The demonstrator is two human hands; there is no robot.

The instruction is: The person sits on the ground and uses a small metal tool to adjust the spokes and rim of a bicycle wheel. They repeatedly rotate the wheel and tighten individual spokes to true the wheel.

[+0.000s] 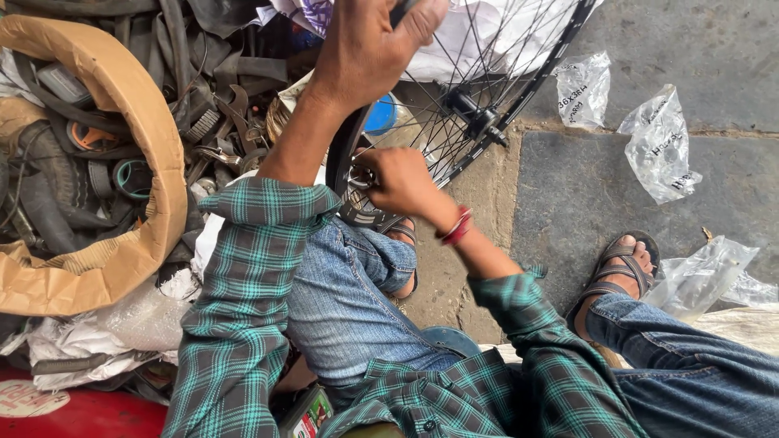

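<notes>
1. Between the person's knees, seen from the head camera, a bicycle wheel [471, 89] stands upright on edge over the stone floor [584, 195], its hub [475, 120] axle pointing sideways.
2. Black rim, thin silver spokes, dark hub.
3. Left hand [369, 49] is clenched around the rim's top.
4. Right hand [399, 180] is curled tight at the lower rim; what it pinches cannot be told.
5. Clear plastic bags [659, 146] lie nearby.

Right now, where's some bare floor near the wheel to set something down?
Bare stone paving lies right of the wheel, bordered by the clear plastic bags and the sandalled foot. A narrower strip runs between both feet below the right hand. Left of the left hand it is crowded: tools, rubber tubes and cardboard.
</notes>
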